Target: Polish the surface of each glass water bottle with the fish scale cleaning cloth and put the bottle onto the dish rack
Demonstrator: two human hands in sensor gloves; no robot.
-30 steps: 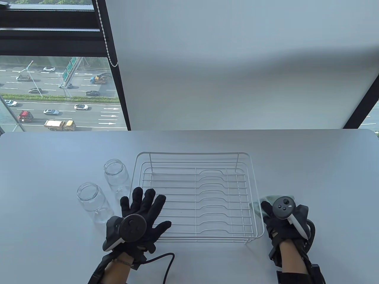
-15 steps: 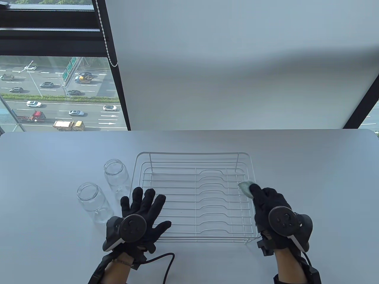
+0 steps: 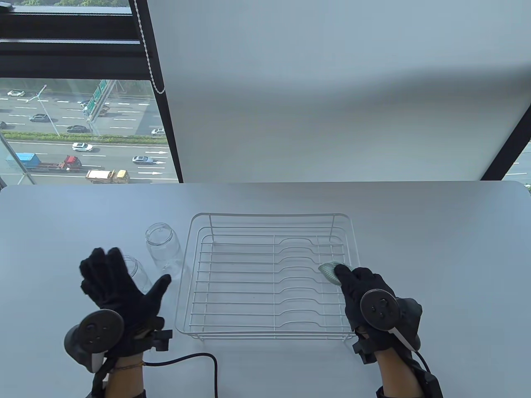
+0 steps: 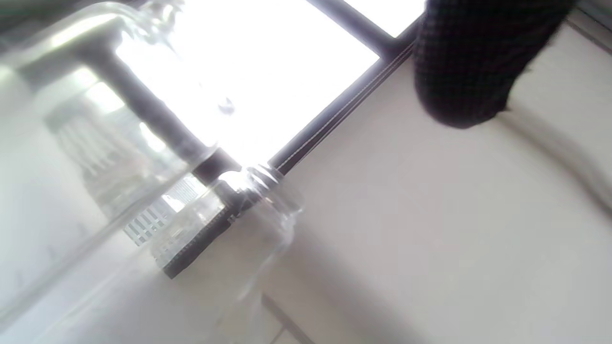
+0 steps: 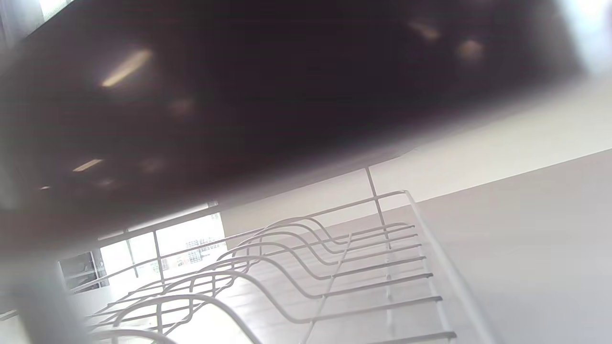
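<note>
Two clear glass bottles stand upright left of the white wire dish rack [image 3: 351, 232]: the near bottle [image 3: 139, 275] and the far bottle [image 3: 164, 246]. My left hand [image 3: 124, 277] is spread open around the near bottle, fingers to its left and thumb to its right. I cannot tell whether it touches the glass. In the left wrist view the near bottle [image 4: 71, 143] looms blurred, the far bottle [image 4: 239, 224] stands behind it, and one gloved fingertip [image 4: 468, 71] shows. My right hand [image 3: 343, 277] holds the green fish scale cloth [image 3: 329, 270] bunched over the rack's right side.
The rack [image 5: 311, 267] holds nothing. A black cable [image 3: 199, 357] trails from my left wrist along the table's front edge. A window and a grey blind lie beyond the table's far edge. The right wrist view is mostly blocked by a dark blur.
My left hand left the rack's front left corner and moved left to the near bottle, fingers spreading. My right hand lifted the cloth from the table right of the rack and carried it over the rack.
</note>
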